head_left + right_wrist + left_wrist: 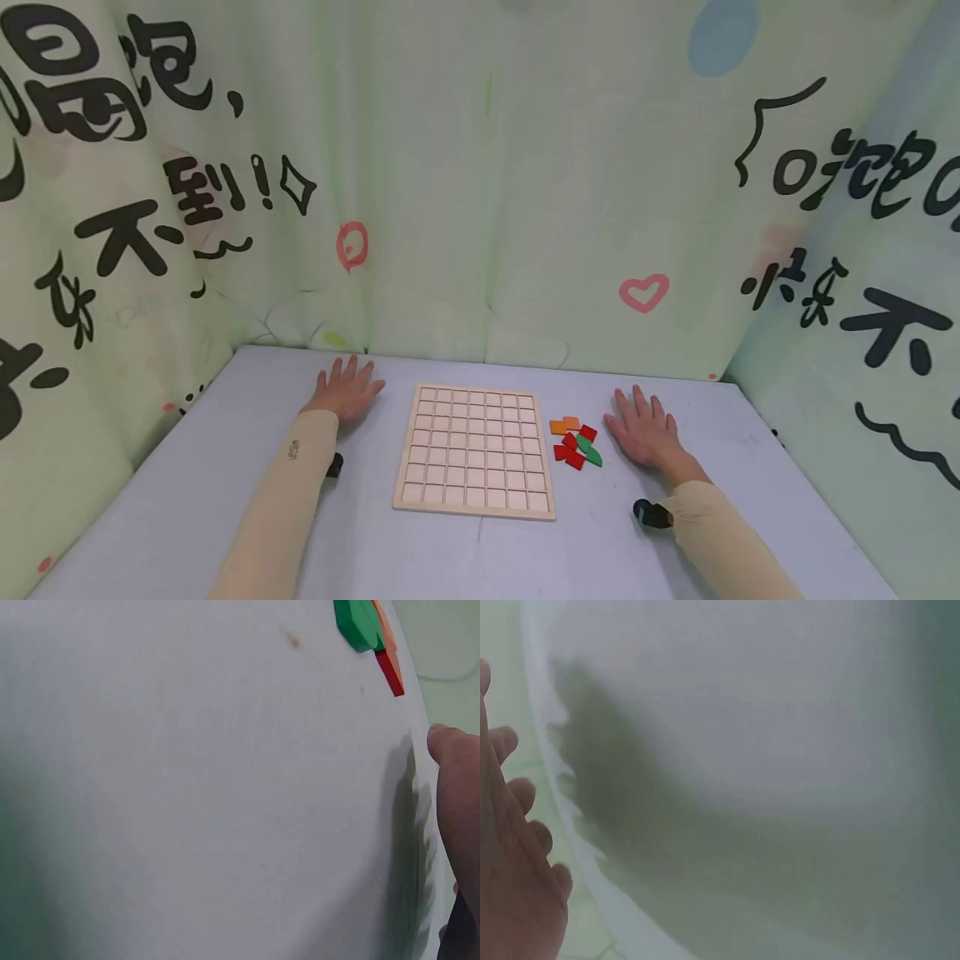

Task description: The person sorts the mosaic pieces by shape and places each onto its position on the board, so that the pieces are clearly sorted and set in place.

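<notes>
While the left hand [343, 393] spreads its fingers wide over the bench [480, 554], pointing toward the far edge, the right hand [647, 432] does likewise, its fingers fanned and holding nothing. Between the two sets of fingers lies a wooden grid board [477, 457], reaching nearer to the person than either. Just beside the right thumb, on the board's side, sits a cluster of orange pieces [571, 422], red pieces [575, 461] and green pieces [593, 457].

Beyond the fingers, black Chinese lettering runs across the pale curtain [487, 208]: 不 [115, 246] reads plainly left of the left fingers, another 不 [890, 335] right of the right ones (folds distort many other characters). Small print [293, 450] on the left sleeve [273, 512], back from those fingers, is too small to read.

Only the right wrist view shows a green piece's thickness and a brown spot [292, 640] on the bench, off to the thumb's side; the left wrist view adds a broad shadow [611, 769] beside the left fingertips.
</notes>
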Motion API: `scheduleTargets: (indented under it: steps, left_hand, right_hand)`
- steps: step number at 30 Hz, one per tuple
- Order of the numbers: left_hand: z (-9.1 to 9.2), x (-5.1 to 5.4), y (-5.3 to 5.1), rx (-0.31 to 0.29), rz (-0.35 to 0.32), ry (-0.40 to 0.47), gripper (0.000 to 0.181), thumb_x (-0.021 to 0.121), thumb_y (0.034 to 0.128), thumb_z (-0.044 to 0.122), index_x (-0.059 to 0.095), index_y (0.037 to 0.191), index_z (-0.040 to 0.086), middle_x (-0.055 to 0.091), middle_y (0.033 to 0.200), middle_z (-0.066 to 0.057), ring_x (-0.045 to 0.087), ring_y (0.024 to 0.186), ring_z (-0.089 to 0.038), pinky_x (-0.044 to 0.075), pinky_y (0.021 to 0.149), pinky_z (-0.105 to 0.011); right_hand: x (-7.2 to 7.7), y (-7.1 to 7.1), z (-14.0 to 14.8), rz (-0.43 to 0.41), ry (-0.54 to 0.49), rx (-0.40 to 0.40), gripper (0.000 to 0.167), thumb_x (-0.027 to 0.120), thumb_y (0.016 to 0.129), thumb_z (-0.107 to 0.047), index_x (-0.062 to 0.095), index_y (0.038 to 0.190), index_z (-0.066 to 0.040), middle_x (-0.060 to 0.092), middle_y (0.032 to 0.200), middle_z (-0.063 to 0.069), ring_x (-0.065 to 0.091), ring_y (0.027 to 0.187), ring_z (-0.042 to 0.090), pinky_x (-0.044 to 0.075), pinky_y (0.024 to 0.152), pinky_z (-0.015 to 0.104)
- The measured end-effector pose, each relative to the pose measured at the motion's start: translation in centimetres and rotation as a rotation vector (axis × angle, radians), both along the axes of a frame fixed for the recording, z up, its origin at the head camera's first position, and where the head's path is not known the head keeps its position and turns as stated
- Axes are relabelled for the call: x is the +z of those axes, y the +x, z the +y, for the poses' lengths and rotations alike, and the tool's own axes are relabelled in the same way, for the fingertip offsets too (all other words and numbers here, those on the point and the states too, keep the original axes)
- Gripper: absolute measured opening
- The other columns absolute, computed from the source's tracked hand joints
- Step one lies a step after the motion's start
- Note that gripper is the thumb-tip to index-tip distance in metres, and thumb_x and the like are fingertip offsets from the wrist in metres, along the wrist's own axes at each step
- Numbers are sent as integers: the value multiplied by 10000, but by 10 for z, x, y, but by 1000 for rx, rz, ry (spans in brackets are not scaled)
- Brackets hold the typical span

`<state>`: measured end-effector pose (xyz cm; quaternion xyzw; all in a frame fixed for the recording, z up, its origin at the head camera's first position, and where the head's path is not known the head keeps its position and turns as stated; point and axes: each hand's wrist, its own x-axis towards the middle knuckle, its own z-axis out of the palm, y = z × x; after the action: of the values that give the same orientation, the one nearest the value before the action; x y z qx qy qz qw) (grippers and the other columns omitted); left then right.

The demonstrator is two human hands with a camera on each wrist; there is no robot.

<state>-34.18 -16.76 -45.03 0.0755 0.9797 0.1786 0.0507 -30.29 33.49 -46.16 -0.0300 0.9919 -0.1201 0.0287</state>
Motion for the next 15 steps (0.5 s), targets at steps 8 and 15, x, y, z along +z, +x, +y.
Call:
scheduleTargets:
  steps: [8, 15]
  left_hand:
    - [24, -1, -1, -177, -37, 309, 634, 502, 1012, 388, 329, 1516, 45, 291, 1562, -198, 244, 1446, -370, 213, 1177, -520]
    - [42, -10, 14, -124, 14, 617, 551, 660, 944, 276, 492, 1428, 73, 490, 1450, -135, 464, 1326, -332, 368, 1106, -483]
  right_hand:
    - [-2, 3, -15, 109, -84, 42, 670, 457, 1020, -383, 254, 1512, 26, 110, 1555, 327, 81, 1387, 569, 92, 1098, 729]
    - [2, 10, -31, 153, -149, 87, 653, 519, 1000, -307, 276, 1500, 35, 144, 1551, 321, 124, 1395, 539, 126, 1107, 712]
